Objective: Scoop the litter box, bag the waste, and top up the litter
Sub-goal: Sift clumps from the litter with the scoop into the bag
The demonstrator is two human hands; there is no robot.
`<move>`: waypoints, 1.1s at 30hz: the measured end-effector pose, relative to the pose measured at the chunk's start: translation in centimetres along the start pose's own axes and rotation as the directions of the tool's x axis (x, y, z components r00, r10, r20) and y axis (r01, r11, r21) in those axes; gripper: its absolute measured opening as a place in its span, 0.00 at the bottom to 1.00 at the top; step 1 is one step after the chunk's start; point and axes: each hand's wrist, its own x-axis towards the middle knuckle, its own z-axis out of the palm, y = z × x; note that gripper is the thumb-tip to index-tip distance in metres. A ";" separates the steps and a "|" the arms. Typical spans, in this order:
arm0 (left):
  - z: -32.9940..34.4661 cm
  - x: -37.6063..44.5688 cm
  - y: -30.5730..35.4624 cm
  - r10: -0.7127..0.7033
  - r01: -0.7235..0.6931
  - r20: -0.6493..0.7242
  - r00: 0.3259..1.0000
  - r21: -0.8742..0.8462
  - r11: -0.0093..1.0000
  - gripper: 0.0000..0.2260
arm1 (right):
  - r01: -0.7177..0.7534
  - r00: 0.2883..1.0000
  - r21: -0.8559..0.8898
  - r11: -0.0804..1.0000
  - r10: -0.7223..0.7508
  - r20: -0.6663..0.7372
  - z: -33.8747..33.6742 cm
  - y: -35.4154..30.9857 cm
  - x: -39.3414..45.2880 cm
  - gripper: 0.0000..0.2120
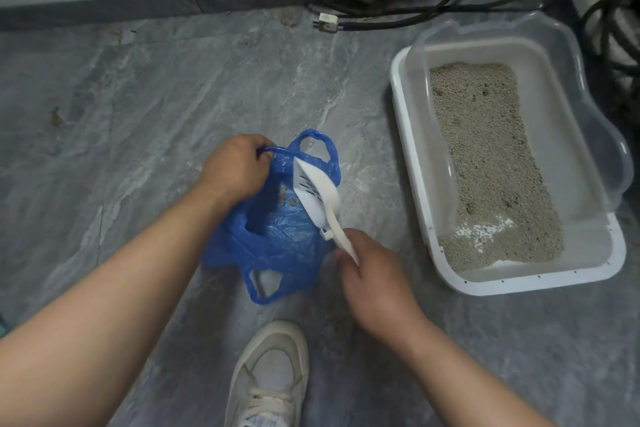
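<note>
Grey marbled floor (138,87) with black cables (398,15) along a white ledge; one white litter box (420,184), thinly filled, far right. One blue bag (277,236) at centre, handle pinched in left hand (235,168). One white slotted scoop (317,191) tipped over bag mouth, gripped by right hand (375,274); one pale shoe (270,374) below.

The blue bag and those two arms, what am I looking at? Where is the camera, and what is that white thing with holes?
The camera sits on a person's head and looks down, so the arms you see are that person's own. The left hand holds open a crinkly blue plastic bag by one handle. The right hand grips a white slotted plastic scoop, tipped over the bag's mouth; a few brownish clumps lie inside. On the grey stone floor, to the right, stands a white plastic litter box with grey litter. Below is the person's white shoe.
</note>
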 end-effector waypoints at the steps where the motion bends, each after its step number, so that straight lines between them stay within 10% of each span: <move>1: -0.2 -0.1 0.2 -0.010 0.010 0.011 1.000 -0.007 1.000 0.11 | -0.026 0.999 0.057 0.998 0.027 -0.021 -0.4 -0.2 -0.1 0.07; 7: -1.9 -0.3 3.2 -0.018 0.019 0.018 1.000 -0.065 0.998 0.22 | -0.258 0.962 0.712 0.653 0.243 0.126 -4.5 -1.5 0.0 0.05; 15: 0.0 -1.3 13.7 0.462 -0.485 -0.154 0.874 -0.196 0.852 0.22 | -0.001 0.945 0.806 0.591 0.264 -0.192 -17.1 -1.6 -1.6 0.07; 22: 6.3 -2.3 20.4 0.603 -0.600 0.078 0.794 -0.057 0.798 0.33 | -0.436 0.827 0.216 0.874 0.483 -0.288 -24.4 7.7 -3.8 0.11; 26: 9.3 -2.2 20.2 0.572 -0.586 0.164 0.804 0.056 0.808 0.34 | -0.503 0.858 -0.425 0.753 0.377 -0.349 -24.6 10.4 -3.5 0.10; 33: 9.5 -1.5 19.4 0.607 -0.616 0.170 0.776 0.004 0.787 0.34 | -0.418 0.903 -0.678 0.604 0.356 -0.239 -23.5 10.2 -1.3 0.09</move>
